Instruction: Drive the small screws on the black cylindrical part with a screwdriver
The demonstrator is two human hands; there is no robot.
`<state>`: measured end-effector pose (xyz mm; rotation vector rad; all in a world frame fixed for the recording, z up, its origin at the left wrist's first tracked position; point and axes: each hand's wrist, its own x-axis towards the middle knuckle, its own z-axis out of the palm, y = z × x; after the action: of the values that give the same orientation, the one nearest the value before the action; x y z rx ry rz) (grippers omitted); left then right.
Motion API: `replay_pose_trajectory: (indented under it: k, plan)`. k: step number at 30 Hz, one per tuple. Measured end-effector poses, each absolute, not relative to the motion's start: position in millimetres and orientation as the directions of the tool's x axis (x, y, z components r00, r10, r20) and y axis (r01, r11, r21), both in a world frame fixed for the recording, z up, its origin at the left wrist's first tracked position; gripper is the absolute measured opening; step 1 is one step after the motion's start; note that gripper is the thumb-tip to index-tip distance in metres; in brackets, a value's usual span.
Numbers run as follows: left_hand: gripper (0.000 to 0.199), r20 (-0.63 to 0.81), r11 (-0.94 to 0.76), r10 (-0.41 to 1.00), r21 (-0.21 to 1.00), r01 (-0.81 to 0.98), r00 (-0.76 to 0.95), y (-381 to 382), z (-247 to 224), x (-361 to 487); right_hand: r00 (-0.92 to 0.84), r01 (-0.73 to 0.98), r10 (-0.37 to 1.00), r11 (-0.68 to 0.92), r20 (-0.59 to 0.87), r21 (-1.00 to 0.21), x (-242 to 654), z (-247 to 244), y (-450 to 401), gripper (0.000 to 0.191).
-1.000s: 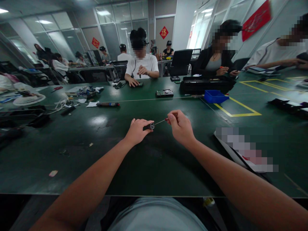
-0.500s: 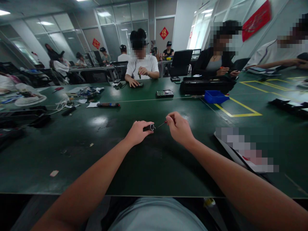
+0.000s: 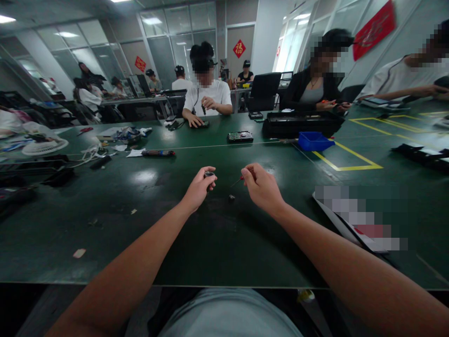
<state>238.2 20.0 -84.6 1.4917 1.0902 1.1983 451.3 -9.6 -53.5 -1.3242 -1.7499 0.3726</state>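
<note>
My left hand [image 3: 197, 191] is closed around a short dark cylinder [image 3: 209, 174] with a silver rim, its ringed end tilted upward. Most of the cylinder is hidden by my fingers. My right hand [image 3: 261, 187] pinches a thin tool with a metal shaft and red handle, which looks like a small screwdriver [image 3: 236, 182]. The tip points left and down, apart from the cylinder. Between and just below my hands, a small dark metallic piece [image 3: 231, 198] lies on the green tabletop [image 3: 224, 248]; its exact kind is too small to make out.
A dark pen-like tool [image 3: 158, 153] lies beyond on the left. Farther back are a circuit-board device [image 3: 240, 136], a blue bin [image 3: 315, 141] and a long black housing [image 3: 303, 125]. A flat sheet or device [image 3: 336, 217] lies right. A co-worker [image 3: 206, 96] sits opposite.
The cylinder in my left hand has moved slightly left and turned from facing the tool to facing upward. A small metallic piece now lies on the table below. My right hand is nearly still.
</note>
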Motion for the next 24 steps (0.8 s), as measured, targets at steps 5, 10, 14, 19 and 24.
replay_pose_trajectory:
  k: [5, 10, 14, 19, 24]
  plan:
    - [0.029, 0.243, -0.308, 0.95, 0.833, 0.459, 0.196, 4, -73, 244, -0.034, 0.627, 0.885, 0.381, 0.464, -0.68, 451, -55, -8, 0.027]
    - [0.023, 0.327, -0.525, 0.851, 0.55, 0.649, 0.411, -5, -71, 251, -0.029, 0.626, 0.888, 0.375, 0.46, -0.684, 450, -55, -9, 0.024]
    - [0.031, 0.2, -0.581, 0.813, 0.348, 0.736, 0.547, -5, -76, 252, -0.031, 0.618, 0.894, 0.369, 0.447, -0.694, 449, -55, -10, 0.026]
    - [0.036, 0.072, -0.602, 0.797, 0.172, 0.78, 0.6, -7, -73, 258, -0.035, 0.619, 0.899, 0.364, 0.437, -0.697, 448, -55, -10, 0.024]
    - [0.027, 0.112, -0.548, 0.834, 0.29, 0.785, 0.541, -6, -78, 261, -0.041, 0.611, 0.895, 0.374, 0.444, -0.697, 449, -55, -10, 0.024]
